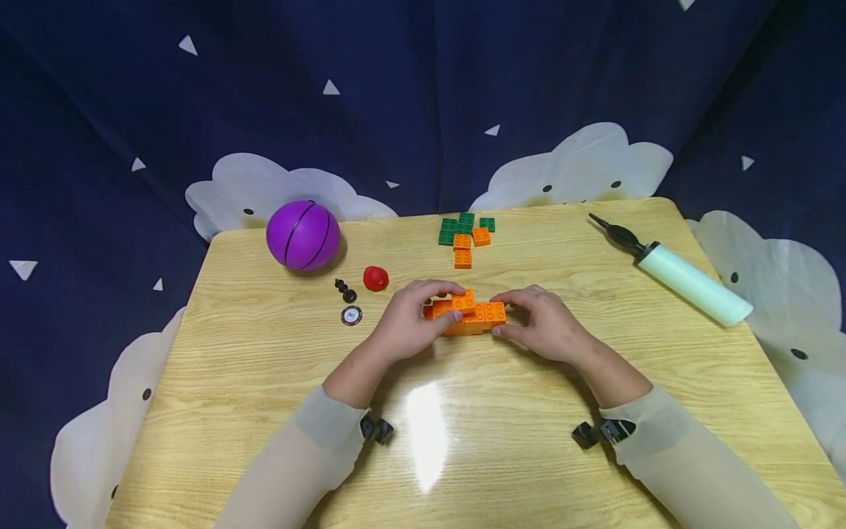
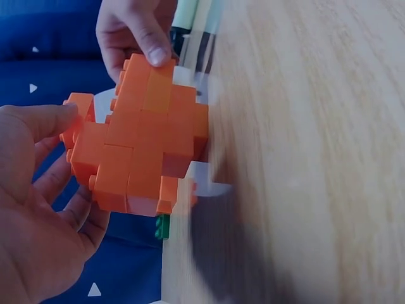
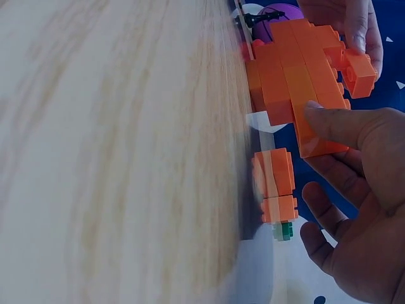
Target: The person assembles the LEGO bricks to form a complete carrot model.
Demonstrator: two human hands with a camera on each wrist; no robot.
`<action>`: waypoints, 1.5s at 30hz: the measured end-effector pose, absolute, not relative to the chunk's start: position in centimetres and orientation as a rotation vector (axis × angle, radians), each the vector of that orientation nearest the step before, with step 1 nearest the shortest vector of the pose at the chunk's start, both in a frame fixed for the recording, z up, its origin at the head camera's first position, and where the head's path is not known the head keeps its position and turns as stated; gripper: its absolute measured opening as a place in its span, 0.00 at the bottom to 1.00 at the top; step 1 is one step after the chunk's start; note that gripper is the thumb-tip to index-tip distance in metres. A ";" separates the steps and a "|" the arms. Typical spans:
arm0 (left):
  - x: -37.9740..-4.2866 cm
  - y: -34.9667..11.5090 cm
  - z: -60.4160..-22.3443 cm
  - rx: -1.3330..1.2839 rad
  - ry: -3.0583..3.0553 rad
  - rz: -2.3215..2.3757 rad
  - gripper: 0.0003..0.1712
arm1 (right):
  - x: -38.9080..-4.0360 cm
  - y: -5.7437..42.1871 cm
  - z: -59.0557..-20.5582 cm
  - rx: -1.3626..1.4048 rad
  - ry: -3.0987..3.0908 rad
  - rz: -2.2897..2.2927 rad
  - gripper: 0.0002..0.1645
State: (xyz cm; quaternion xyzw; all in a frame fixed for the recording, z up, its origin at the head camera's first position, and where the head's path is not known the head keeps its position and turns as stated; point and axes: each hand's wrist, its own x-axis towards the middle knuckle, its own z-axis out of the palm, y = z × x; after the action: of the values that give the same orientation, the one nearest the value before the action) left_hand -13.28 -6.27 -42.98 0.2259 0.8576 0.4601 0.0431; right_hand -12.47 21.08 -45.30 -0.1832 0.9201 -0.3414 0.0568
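Orange brick (image 1: 464, 301) pinched in the left hand (image 1: 411, 317), right hand (image 1: 552, 323) clamped on the build's (image 1: 474, 321) end, and one lopsided press could split it!

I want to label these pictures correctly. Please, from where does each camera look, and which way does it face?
Head: worn on the head, facing forward and down at the table; left hand, right hand and sleeves show.
Left wrist: worn there, facing the orange brick build; left hand near, right hand beyond.
Right wrist: worn there, facing the build from its other end; right hand near, left hand beyond.
Both wrist views share the build, hands and table.
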 end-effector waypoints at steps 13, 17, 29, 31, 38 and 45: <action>-12.9 -5.9 -43.4 0.667 2.644 1.329 0.17 | -12.5 21.2 -45.3 -0.577 2.803 -1.030 0.29; -12.9 -6.0 -43.6 0.668 2.636 1.320 0.17 | -12.5 21.2 -45.2 -0.571 2.802 -1.028 0.29; -13.0 -5.8 -44.0 0.695 2.647 1.317 0.15 | -12.5 21.0 -45.2 -0.547 2.805 -1.018 0.29; -13.0 -5.7 -44.0 0.684 2.651 1.334 0.14 | -12.5 21.0 -45.2 -0.547 2.804 -1.021 0.29; -12.9 -5.5 -44.3 0.635 2.646 1.392 0.13 | -12.5 21.1 -45.3 -0.555 2.801 -1.023 0.29; -13.0 -5.4 -44.5 0.608 2.646 1.399 0.11 | -12.5 21.1 -45.3 -0.566 2.806 -1.029 0.28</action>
State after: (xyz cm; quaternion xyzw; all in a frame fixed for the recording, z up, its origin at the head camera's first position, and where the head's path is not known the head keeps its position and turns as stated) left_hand -12.99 -5.35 -44.51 0.1990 0.8655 0.4576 0.0435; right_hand -12.49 21.12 -45.29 -0.1859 0.9213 -0.3378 0.0499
